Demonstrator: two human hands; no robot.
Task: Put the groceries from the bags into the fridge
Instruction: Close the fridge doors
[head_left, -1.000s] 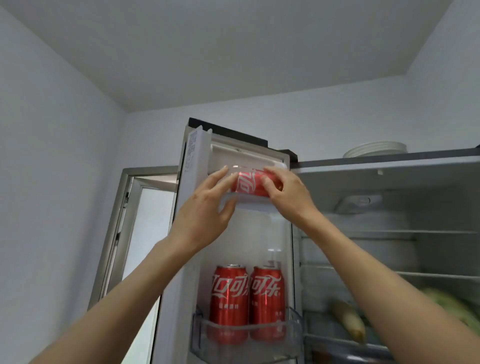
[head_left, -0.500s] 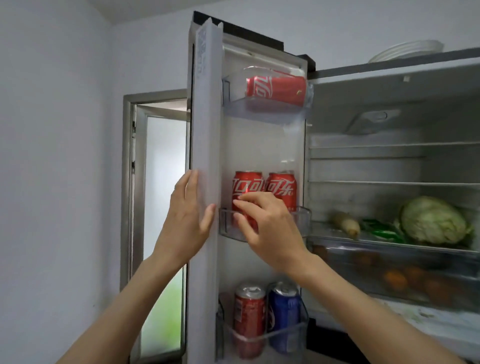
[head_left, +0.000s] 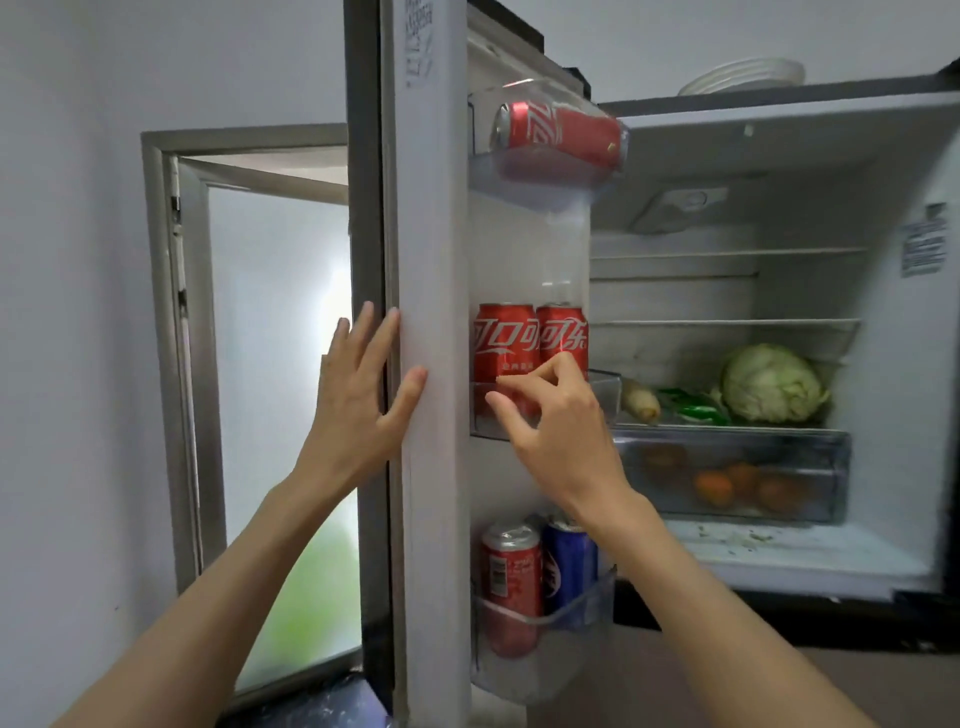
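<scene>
While the fridge door (head_left: 431, 364) stands wide open, the head view, the only one, shows the left hand (head_left: 358, 400) laid flat on the door's edge, fingers straight and thumb pressed against the white seal; its grip is apart and holds nothing, and I judge it is there to steady the door so the bins do not swing. The right hand (head_left: 550, 415) reaches to the middle door bin (head_left: 605, 389), fingers curled with the fingertips (head_left: 501, 382) at the bin's clear front rim, just before two upright red cola cans (head_left: 527, 348). Whether this grip pinches the rim, touches a can or closes on nothing, I cannot tell; it looks like a nudge to seat the cans squarely.

Up in the top door bin (head_left: 545, 176) a third red can (head_left: 558, 135) lies on its side, probably because that shallow bin gives no height for standing it. Down in the lowest door bin (head_left: 550, 618) a red can (head_left: 511, 571) and a blue can (head_left: 569, 566) stand side by side, kept upright by the rail.

Inside the fridge a cabbage (head_left: 771, 384) sits on a shelf beside a green packet (head_left: 696, 405) and a pale root vegetable (head_left: 641, 402), with oranges (head_left: 727, 486) in the drawer below. Plates (head_left: 743, 75) rest on top of the fridge. No bags are in sight, so how much is left to stow cannot be judged.
</scene>
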